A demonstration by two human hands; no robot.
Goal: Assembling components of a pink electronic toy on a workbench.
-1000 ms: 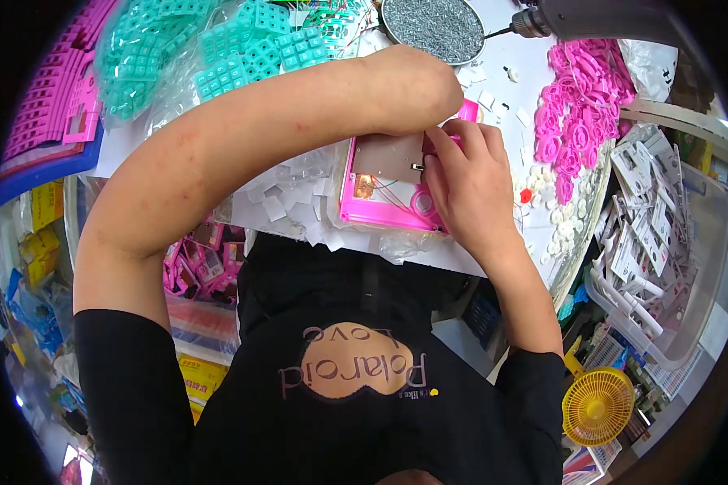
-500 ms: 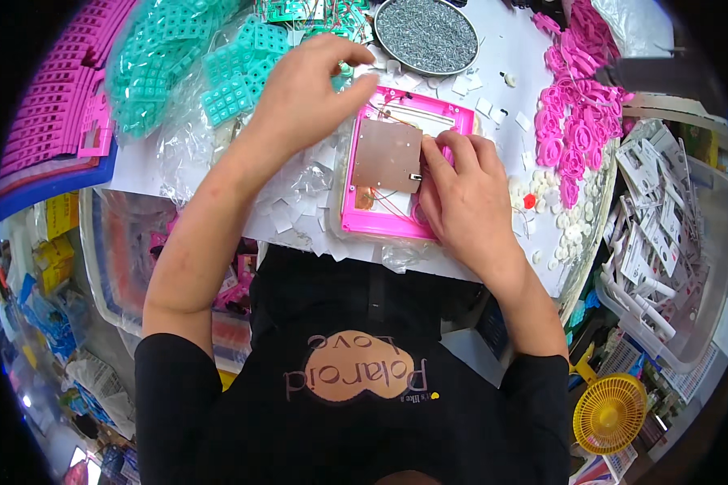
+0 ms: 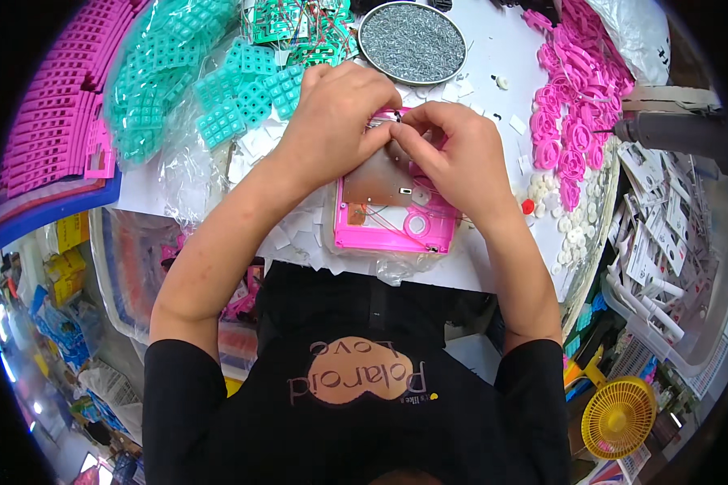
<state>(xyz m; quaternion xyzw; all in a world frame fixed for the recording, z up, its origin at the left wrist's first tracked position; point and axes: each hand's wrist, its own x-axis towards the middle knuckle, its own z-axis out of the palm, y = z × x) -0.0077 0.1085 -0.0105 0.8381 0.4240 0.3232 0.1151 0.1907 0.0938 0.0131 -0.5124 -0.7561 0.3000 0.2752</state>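
pink case (image 3: 376,239) lies under left hand (image 3: 338,113) and right hand (image 3: 463,155), both pinched narrow; whether holding, i cannot tell.

Purple lettering (image 3: 356,381) on black shirt (image 3: 332,444)

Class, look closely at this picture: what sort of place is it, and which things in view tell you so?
Probably a small electronics assembly workshop: there are wired green circuit boards, a round dish heaped with small metal screws, and what looks like an electric screwdriver.
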